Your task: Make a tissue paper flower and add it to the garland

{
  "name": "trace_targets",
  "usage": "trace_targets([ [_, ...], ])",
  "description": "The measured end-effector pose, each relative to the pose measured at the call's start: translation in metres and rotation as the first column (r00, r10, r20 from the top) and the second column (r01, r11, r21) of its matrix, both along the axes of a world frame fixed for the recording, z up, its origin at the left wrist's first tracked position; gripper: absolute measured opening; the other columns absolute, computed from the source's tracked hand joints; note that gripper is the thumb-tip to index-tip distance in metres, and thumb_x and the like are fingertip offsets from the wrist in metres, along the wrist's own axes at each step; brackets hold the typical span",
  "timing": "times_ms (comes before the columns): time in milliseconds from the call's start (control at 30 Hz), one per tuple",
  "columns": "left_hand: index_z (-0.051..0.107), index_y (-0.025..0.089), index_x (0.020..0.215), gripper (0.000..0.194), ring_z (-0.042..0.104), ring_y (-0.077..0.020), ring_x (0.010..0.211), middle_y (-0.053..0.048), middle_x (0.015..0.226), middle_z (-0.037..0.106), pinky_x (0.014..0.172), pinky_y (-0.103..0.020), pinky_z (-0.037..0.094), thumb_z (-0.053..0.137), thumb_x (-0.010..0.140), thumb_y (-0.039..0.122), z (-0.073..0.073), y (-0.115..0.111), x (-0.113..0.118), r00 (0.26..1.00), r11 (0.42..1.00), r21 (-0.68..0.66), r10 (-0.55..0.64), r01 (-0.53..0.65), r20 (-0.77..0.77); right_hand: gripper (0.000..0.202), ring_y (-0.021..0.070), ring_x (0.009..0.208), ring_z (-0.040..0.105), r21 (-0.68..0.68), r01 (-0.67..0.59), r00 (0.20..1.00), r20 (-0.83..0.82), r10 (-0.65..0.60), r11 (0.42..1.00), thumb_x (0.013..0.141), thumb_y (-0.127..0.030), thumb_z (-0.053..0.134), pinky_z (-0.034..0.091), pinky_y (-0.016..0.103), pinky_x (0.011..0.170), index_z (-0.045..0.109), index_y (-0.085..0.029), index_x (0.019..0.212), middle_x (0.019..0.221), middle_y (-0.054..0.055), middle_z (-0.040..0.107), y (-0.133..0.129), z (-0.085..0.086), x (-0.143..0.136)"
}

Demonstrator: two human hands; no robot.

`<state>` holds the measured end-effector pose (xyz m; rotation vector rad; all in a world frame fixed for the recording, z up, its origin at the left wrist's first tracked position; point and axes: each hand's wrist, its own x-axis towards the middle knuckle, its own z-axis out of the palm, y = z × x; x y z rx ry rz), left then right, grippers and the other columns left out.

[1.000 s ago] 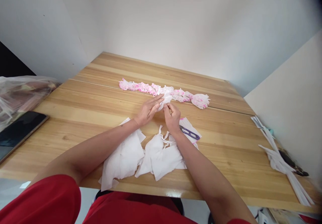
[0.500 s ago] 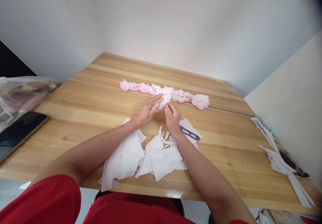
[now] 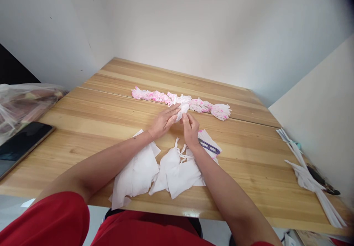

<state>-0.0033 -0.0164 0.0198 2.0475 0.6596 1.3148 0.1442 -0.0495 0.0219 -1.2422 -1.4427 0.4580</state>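
Observation:
My left hand [image 3: 166,121] holds a thin white tissue-like piece [image 3: 183,110], gathered and crumpled, between its long fingers and thumb. At the near edge of this piece, my right hand [image 3: 190,128] pinches with thumb and forefinger. Just behind my hands lies a row of crumpled white bunches with pink marks [image 3: 156,96]; a rounder bunch [image 3: 220,111] forms its right end. Purple-handled thread snips [image 3: 209,146] rest beside my right wrist on a pink-edged white sheet [image 3: 206,135]. White thin sheets [image 3: 138,172] and more white pieces [image 3: 182,176] lie between my forearms.
On the left are a dark phone [image 3: 24,146] and a clear plastic bag [image 3: 24,104]. White strips [image 3: 312,181] lie along the right edge of the wooden table [image 3: 249,187], beside a dark object [image 3: 316,176]. Pale walls stand behind and at right.
My right hand has shifted slightly to the right, at the edge of the white piece. My left hand stays almost in place.

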Motion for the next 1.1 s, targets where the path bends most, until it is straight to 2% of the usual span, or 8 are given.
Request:
trace_targets([
  [167,0.062,0.016,0.129,0.054,0.043,-0.0230,0.138,-0.012,0.145,0.050,0.119,-0.042,0.029,0.035,0.098,0.051,0.003,-0.001,0.002,0.996,0.992,-0.123,0.006,0.005,0.088,0.036,0.0113,0.060,0.036,-0.001,0.033,0.999,0.002,-0.033,0.999,0.090,-0.042,0.052,0.032,0.026,0.061,0.045,-0.021,0.062,0.060,-0.005,0.038,0.002,-0.002,-0.001],
  [300,0.062,0.014,0.129,0.053,0.041,-0.0240,0.139,-0.011,0.144,0.051,0.120,-0.040,0.027,0.045,0.094,0.051,0.003,0.004,0.001,0.979,0.935,-0.351,0.013,0.061,0.206,0.033,0.0115,0.060,0.040,-0.021,0.023,1.000,0.007,-0.023,1.000,0.091,-0.041,0.051,0.033,0.026,0.062,0.051,-0.020,0.065,0.061,-0.005,0.043,0.003,-0.004,-0.001],
  [467,0.064,0.016,0.125,0.047,0.045,-0.0250,0.136,-0.011,0.141,0.054,0.116,-0.042,0.034,0.051,0.092,0.047,-0.007,0.012,0.002,0.938,0.879,-0.450,0.008,0.158,0.345,0.032,0.0119,0.060,0.044,-0.056,0.030,0.998,-0.045,-0.032,0.998,0.090,-0.041,0.051,0.035,0.025,0.062,0.054,-0.020,0.066,0.061,-0.004,0.050,0.004,-0.003,0.000],
  [533,0.067,0.016,0.122,0.043,0.047,-0.0247,0.135,-0.011,0.139,0.056,0.116,-0.043,0.034,0.053,0.091,0.043,-0.010,0.015,0.002,0.954,0.912,-0.398,0.025,0.101,0.300,0.030,0.0123,0.062,0.045,-0.046,0.063,0.994,-0.089,-0.067,0.997,0.089,-0.041,0.051,0.036,0.025,0.062,0.056,-0.019,0.069,0.063,-0.004,0.052,0.007,-0.002,0.003],
  [633,0.069,0.019,0.118,0.035,0.050,-0.0229,0.133,-0.011,0.139,0.056,0.117,-0.044,0.033,0.052,0.092,0.035,-0.012,0.015,0.002,0.987,0.983,-0.177,0.065,-0.038,0.149,0.028,0.0137,0.068,0.049,-0.002,0.123,0.982,-0.141,-0.122,0.992,0.090,-0.042,0.049,0.040,0.025,0.068,0.060,-0.019,0.077,0.069,-0.002,0.055,0.010,-0.001,0.007],
  [800,0.065,0.020,0.123,0.036,0.047,-0.0215,0.136,-0.011,0.143,0.052,0.115,-0.046,0.037,0.045,0.092,0.022,-0.013,0.011,0.003,0.995,0.986,0.146,0.091,-0.086,-0.032,0.035,0.0138,0.069,0.049,0.034,0.121,0.988,-0.099,-0.117,0.992,0.092,-0.046,0.045,0.040,0.026,0.070,0.053,-0.020,0.070,0.068,-0.002,0.053,0.008,0.001,0.009],
  [967,0.063,0.019,0.124,0.041,0.044,-0.0208,0.138,-0.011,0.144,0.050,0.114,-0.047,0.038,0.040,0.091,0.014,-0.014,0.009,0.003,0.986,0.966,0.246,0.116,-0.084,-0.118,0.036,0.0120,0.063,0.040,0.004,0.069,0.997,-0.032,-0.069,0.998,0.092,-0.046,0.049,0.034,0.025,0.063,0.045,-0.021,0.065,0.063,-0.005,0.042,0.004,0.000,0.004],
  [1100,0.065,0.020,0.122,0.040,0.045,-0.0203,0.137,-0.010,0.143,0.052,0.114,-0.044,0.038,0.042,0.090,0.014,-0.012,0.006,0.004,0.991,0.971,0.226,0.098,-0.074,-0.096,0.036,0.0109,0.059,0.034,-0.010,0.088,0.996,-0.032,-0.089,0.996,0.089,-0.041,0.053,0.029,0.025,0.058,0.043,-0.021,0.062,0.060,-0.006,0.035,0.006,-0.002,0.002],
])
